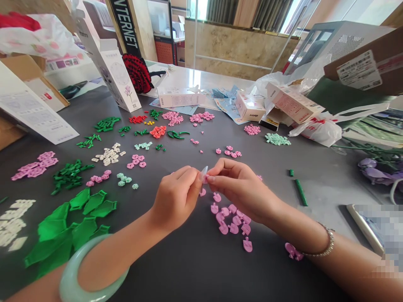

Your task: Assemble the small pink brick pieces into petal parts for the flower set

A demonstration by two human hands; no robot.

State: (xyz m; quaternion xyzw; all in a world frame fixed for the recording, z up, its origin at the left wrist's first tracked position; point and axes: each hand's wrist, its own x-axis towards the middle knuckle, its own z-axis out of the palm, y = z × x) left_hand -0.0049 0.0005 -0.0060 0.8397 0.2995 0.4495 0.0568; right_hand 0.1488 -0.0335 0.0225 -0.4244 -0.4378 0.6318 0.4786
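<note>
My left hand [176, 196] and my right hand [234, 184] meet above the middle of the dark table [176, 268]. Both are closed, fingertips pinching a small pink plastic building piece [205, 180]. Its shape is mostly hidden by the fingers. Just below the hands lies a loose group of pink rounded pieces [233, 227], one of them [247, 244] set apart toward me. A few more pink pieces [293, 251] rest beside my right forearm. Left of my left hand are pale mint pieces [124, 179] and pink ring-shaped pieces [137, 160].
Large green leaf pieces [85, 233] and white pieces [14, 222] lie at the left. Sorted piles of small coloured parts spread across the table. Boxes [250, 105] and plastic bags [317, 130] stand at the back. A phone [365, 228] lies at the right.
</note>
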